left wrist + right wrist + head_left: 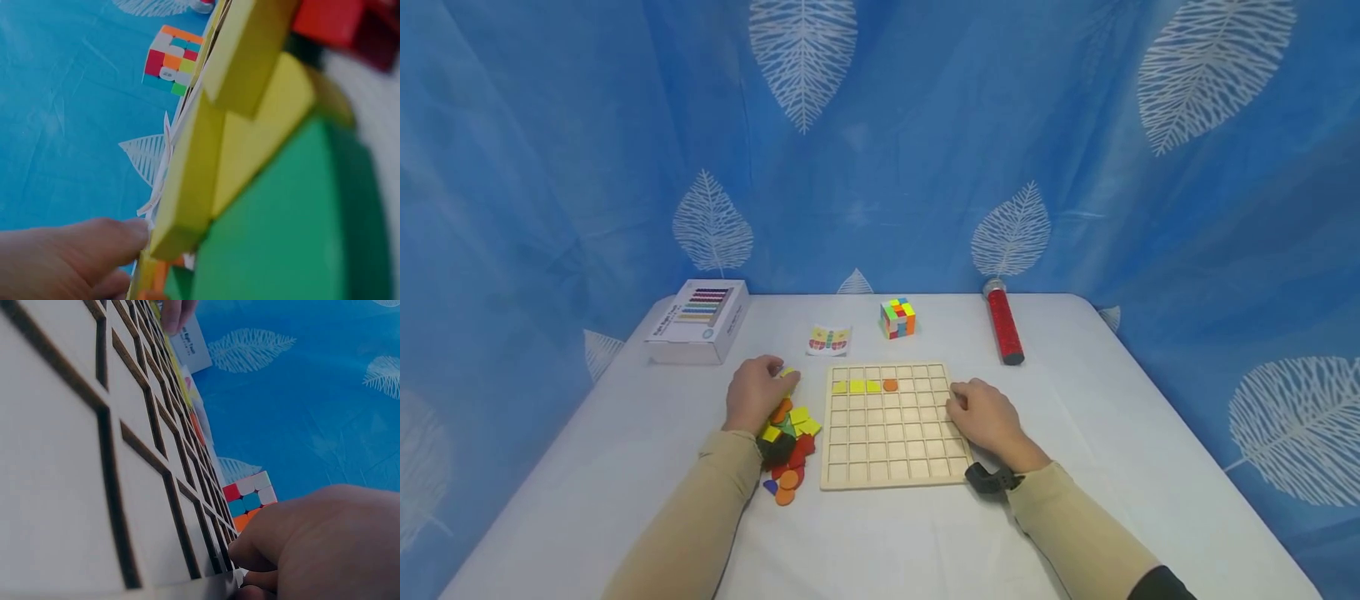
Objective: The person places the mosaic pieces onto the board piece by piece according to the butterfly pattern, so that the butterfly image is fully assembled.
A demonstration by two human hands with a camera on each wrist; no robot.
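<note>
My left hand (755, 394) is at the far end of a loose pile of coloured pieces, its thumb and forefinger around a yellow tile (787, 372). In the left wrist view, yellow blocks (187, 181) and a green block (275, 219) stand large beside the fingertips. A wooden grid board (889, 433) lies right of the pile. Three yellow square tiles (857, 387) and an orange round tile (891, 385) sit in one of its upper rows. My right hand (987, 417) holds the board's right edge, thumb at the rim and other fingers curled below.
Behind the board lie a pattern card (828, 341) and a puzzle cube (898, 318). A white box (698, 322) stands at the back left, and a red glittery tube (1003, 323) lies at the back right. Red pieces (801, 450) and orange discs (786, 496) spread along the pile's near end.
</note>
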